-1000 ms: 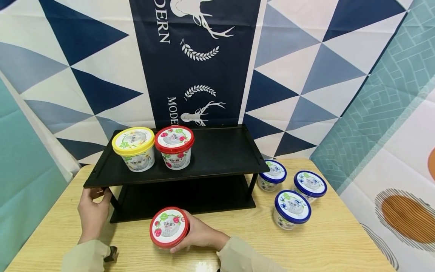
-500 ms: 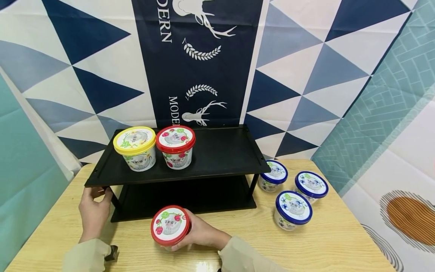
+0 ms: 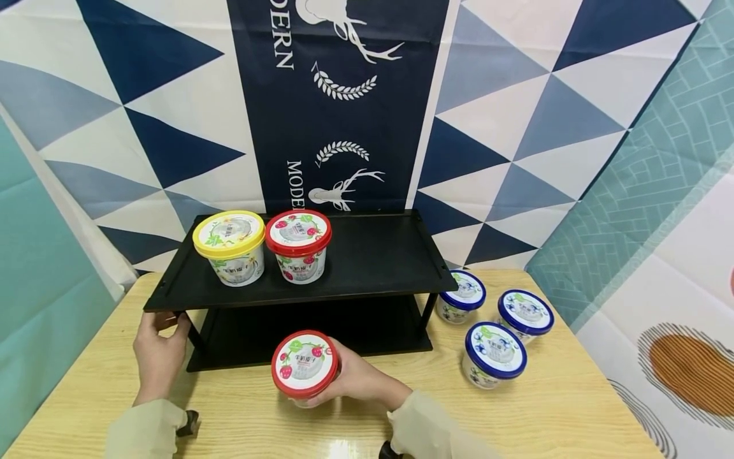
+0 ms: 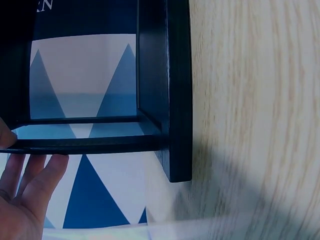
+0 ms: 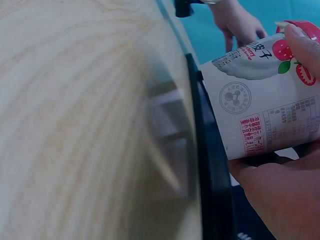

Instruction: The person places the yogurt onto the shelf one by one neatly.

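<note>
My right hand grips a red-lidded strawberry tub upright in front of the two-tier black shelf. In the right wrist view, thumb and fingers wrap the printed side of this tub. My left hand is at the shelf's left front corner. The left wrist view shows its thumb and fingers on opposite sides of a black post. On the upper tier, a yellow-lidded tub and another red-lidded tub stand side by side at the left.
Three blue-lidded blueberry tubs stand on the wooden table right of the shelf: one by its right post, one farther right, one nearer. A patterned cloth hangs behind the shelf.
My right hand has carried the red-lidded tub a little to the right and toward the shelf. The left hand stays at the post. The head view has shifted slightly.
</note>
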`<state>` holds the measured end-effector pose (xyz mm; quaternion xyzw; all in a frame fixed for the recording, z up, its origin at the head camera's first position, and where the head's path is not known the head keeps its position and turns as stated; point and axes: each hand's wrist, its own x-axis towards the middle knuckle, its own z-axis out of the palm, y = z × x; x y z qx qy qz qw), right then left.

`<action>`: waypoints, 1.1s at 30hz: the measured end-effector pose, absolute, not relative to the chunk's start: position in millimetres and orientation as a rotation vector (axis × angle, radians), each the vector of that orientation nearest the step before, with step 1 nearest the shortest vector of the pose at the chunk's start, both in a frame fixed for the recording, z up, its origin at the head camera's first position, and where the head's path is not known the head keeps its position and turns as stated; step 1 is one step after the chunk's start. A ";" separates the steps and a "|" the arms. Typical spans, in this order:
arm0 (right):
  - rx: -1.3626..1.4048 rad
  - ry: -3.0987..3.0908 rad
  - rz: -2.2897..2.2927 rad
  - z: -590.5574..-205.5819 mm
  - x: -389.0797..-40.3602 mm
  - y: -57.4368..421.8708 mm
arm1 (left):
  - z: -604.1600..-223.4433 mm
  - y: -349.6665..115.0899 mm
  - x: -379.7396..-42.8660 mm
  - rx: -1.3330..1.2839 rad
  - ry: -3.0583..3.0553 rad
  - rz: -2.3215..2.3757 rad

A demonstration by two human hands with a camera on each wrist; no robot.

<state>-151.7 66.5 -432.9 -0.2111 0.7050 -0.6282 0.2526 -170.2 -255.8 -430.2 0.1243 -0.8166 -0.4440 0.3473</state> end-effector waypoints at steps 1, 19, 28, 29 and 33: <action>-0.583 1.919 -1.711 -430.7 -152.6 68.9 | -430.0 -256.0 -170.2 0.320 -2.118 -1.150; -0.658 1.998 -1.609 -406.0 -161.9 98.9 | -430.1 -257.5 -170.7 0.309 -2.112 -1.154; -0.685 2.050 -1.588 -393.0 -163.0 112.4 | -430.0 -257.2 -171.5 0.311 -2.115 -1.154; -0.681 2.052 -1.587 -391.9 -163.1 114.0 | -430.0 -257.2 -171.5 0.310 -2.115 -1.154; -0.688 2.044 -1.592 -387.6 -163.5 120.5 | -429.7 -256.8 -171.2 0.311 -2.114 -1.156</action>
